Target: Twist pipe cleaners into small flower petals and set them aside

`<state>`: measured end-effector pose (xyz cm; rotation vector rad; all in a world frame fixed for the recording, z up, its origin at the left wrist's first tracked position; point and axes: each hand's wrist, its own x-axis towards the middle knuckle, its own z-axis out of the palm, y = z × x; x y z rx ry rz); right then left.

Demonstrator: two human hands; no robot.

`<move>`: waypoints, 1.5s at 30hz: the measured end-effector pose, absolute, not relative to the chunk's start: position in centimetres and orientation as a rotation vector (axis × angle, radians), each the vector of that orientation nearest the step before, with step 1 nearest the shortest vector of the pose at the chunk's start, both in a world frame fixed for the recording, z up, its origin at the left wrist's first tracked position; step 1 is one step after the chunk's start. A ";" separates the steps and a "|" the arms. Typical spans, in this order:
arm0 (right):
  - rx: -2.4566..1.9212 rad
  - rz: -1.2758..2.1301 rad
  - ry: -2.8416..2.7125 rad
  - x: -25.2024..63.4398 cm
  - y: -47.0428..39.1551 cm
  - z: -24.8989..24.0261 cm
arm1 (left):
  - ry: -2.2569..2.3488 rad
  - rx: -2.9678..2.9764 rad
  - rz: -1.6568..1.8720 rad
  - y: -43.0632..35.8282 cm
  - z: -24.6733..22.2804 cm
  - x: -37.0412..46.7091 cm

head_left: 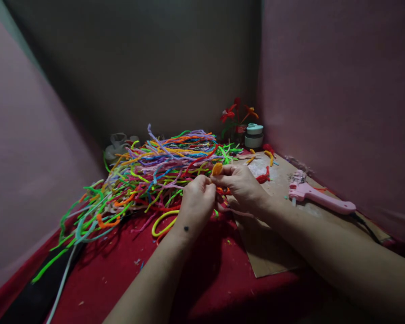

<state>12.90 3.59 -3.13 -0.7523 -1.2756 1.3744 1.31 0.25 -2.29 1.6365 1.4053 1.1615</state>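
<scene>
Left hand (200,198) and right hand (238,182) met, fingers pinching a fuzzy, looped orange piece (217,169); bendy, fluffy multicolored stems (168,164) lay heaped left.

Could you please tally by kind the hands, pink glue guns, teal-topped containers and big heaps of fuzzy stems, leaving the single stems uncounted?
Hands (left hand, right hand): 2
Pink glue gun: 1
Teal-topped container: 1
Big heap of fuzzy stems: 1
Total: 5
</scene>
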 end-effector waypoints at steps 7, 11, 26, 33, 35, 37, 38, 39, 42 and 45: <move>-0.739 1.431 -1.285 13.2 3.7 -2.4 | 1.400 1.679 1.288 1.0 -1.5 -0.1; -0.758 1.518 -1.372 13.3 3.9 -2.7 | 1.245 1.618 1.274 1.0 -0.6 -0.7; -0.773 1.534 -1.472 12.7 3.1 -3.1 | 1.486 1.922 1.474 0.9 -1.4 -0.4; -0.805 1.586 -1.316 12.3 2.5 -2.8 | 1.516 1.940 1.564 0.6 -1.5 0.1; -0.819 1.571 -1.330 12.3 2.4 -2.8 | 1.426 1.666 1.397 0.5 -1.1 0.1; -0.833 1.579 -1.396 12.3 2.4 -2.9 | 1.339 1.463 1.320 0.6 -1.0 0.0; -0.836 1.581 -1.435 12.3 2.4 -2.9 | 1.308 1.392 1.322 0.7 -1.0 -0.1; -0.841 1.578 -1.472 12.3 2.3 -3.0 | 1.283 1.335 1.335 0.9 -1.0 -0.2; -0.860 1.553 -1.510 12.2 2.4 -3.3 | 1.250 1.264 1.323 1.2 -1.3 -0.5; -0.855 1.579 -1.434 12.0 2.6 -3.6 | 1.246 1.356 1.208 1.4 -1.4 -0.9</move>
